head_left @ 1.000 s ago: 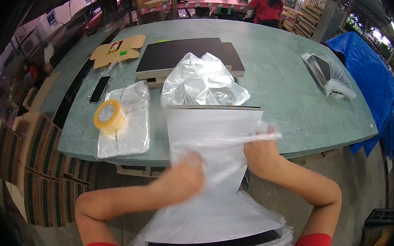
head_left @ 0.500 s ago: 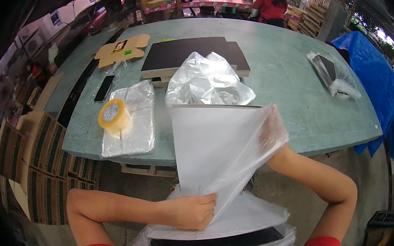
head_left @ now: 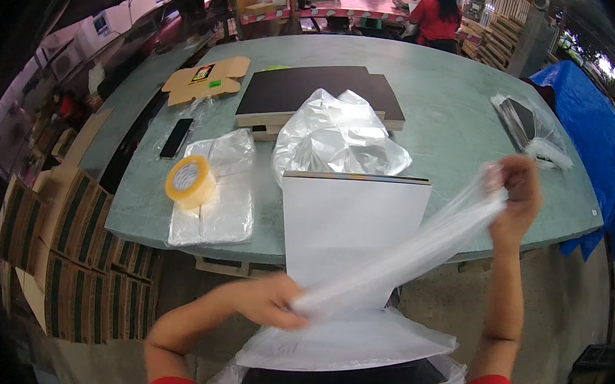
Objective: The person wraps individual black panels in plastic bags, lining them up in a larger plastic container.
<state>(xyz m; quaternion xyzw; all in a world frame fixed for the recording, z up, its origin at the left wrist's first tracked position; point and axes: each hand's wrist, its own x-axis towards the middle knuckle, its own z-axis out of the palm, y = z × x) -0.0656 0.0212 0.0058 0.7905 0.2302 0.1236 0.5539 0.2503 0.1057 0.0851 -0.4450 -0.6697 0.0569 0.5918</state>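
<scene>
A clear plastic bag (head_left: 403, 257) is stretched slantwise between my two hands. My left hand (head_left: 270, 301) is closed on its lower end, and my right hand (head_left: 515, 197), raised higher, grips the other end. Behind the bag, a stack of white sheets (head_left: 349, 217) stands tilted against the table's near edge, with thin dark and coloured edges along its top. Close to my body lies a pile of plastic-wrapped sheets (head_left: 353, 347), white on top with a black panel (head_left: 343, 379) below. Both hands are slightly blurred.
On the green table (head_left: 457, 131) are a crumpled plastic bag (head_left: 341, 137), dark boards (head_left: 315, 91), a tape roll (head_left: 191, 181) on flat plastic bags (head_left: 234, 157), a phone (head_left: 176, 138), a cardboard piece (head_left: 204, 79) and a wrapped bundle (head_left: 526, 126). Cartons (head_left: 79, 246) stand left; a person (head_left: 439, 18) is far off.
My right hand has swung up and right, drawing the plastic bag off the white sheets' face into a taut strip. My left hand has shifted slightly left and up, still holding the bag.
</scene>
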